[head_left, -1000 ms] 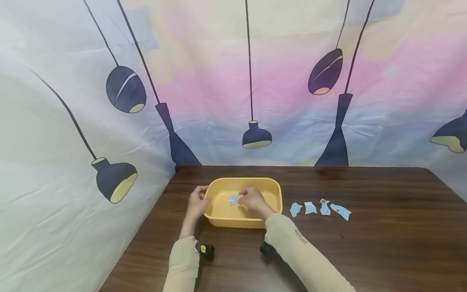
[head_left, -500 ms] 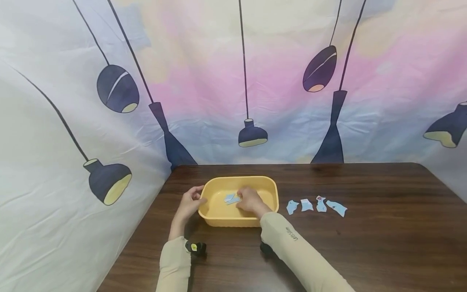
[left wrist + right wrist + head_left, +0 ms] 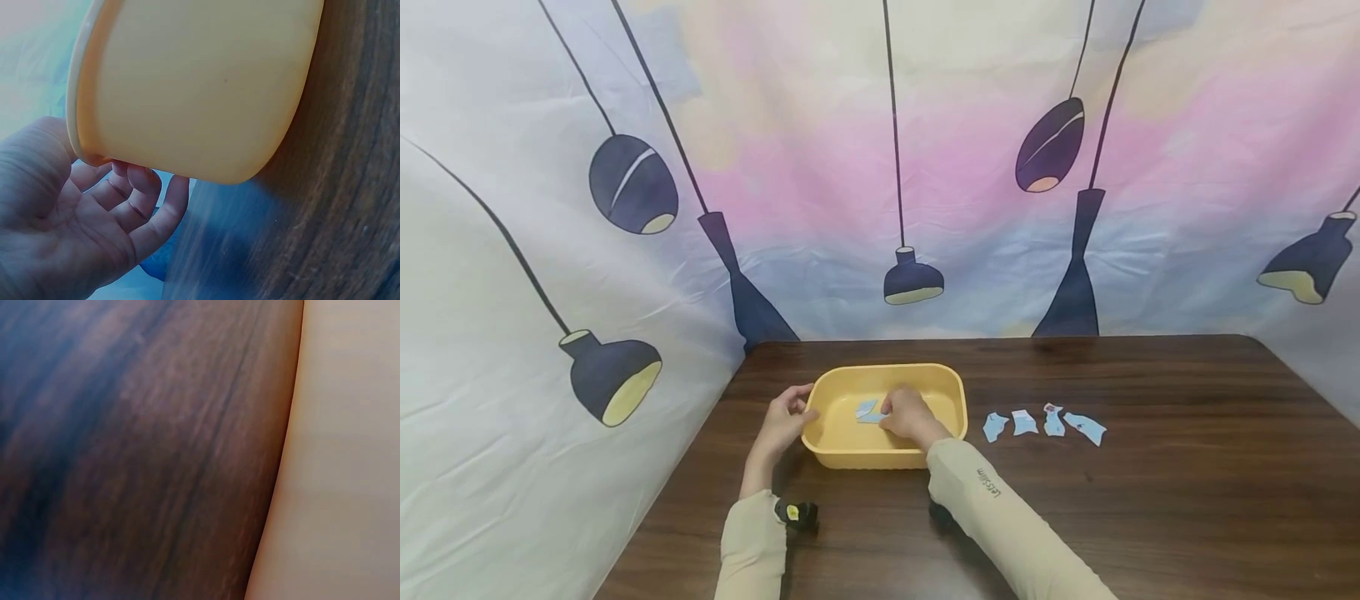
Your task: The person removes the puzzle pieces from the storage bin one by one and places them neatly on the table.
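A yellow plastic basin (image 3: pixel 865 459) stands on the wooden table. My left hand (image 3: pixel 781 423) grips its left rim, thumb over the edge and fingers against the outer wall; the left wrist view shows the same hand (image 3: pixel 94 219) on the basin (image 3: pixel 206 81). Inside the basin, my right hand (image 3: pixel 912 414) pinches the right end of a light-blue scrap of torn paper (image 3: pixel 870 418). Another blue-and-white paper scrap (image 3: pixel 866 407) lies right behind that one. My right fingertips are partly hidden. The right wrist view shows only the table and the basin's outer wall (image 3: pixel 344 456).
To the right of the basin several torn paper scraps (image 3: pixel 1084 427) lie in a row on the brown table (image 3: pixel 1180 500). A cloth backdrop (image 3: pixel 820 208) printed with lamps hangs behind and to the left of the table.
My right hand has lowered to the basin floor, and the scrap at its fingertips has turned to lie nearly level in view. My left hand stays on the rim. The head view has shifted slightly.
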The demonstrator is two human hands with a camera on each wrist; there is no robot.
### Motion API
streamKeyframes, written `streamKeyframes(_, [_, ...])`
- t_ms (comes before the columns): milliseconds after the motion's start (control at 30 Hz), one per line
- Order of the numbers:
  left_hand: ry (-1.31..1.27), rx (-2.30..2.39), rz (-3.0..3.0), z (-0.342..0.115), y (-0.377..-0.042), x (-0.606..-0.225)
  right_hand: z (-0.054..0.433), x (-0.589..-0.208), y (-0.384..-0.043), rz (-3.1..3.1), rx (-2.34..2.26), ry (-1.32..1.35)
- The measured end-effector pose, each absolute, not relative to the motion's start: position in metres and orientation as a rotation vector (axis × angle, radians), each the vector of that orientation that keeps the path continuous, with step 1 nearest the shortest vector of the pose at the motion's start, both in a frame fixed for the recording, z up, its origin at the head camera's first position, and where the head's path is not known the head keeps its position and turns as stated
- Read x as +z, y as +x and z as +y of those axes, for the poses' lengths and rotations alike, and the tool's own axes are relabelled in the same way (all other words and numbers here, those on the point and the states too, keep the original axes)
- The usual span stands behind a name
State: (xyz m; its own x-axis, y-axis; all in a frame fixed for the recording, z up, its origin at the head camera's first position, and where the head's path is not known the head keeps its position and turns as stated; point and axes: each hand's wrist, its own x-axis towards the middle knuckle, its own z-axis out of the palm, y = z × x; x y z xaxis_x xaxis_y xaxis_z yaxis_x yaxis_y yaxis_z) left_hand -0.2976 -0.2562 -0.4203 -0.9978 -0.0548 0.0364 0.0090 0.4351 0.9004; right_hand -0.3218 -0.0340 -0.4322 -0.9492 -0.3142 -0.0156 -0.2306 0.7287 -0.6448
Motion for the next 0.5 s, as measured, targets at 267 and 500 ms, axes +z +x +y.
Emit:
streamKeyframes(267, [0.048,-1.632,-2.61,-0.2578,-0.2973,-0.4218,-0.0353,-0.4321,-0.3211,2.775,-1.039,-0.397])
streamKeyframes(500, [0.039,-1.642,-2.603,-0.257,-0.2958,-0.42,-0.034,-0.4312,-0.3192,2.751,-1.074,-0.409])
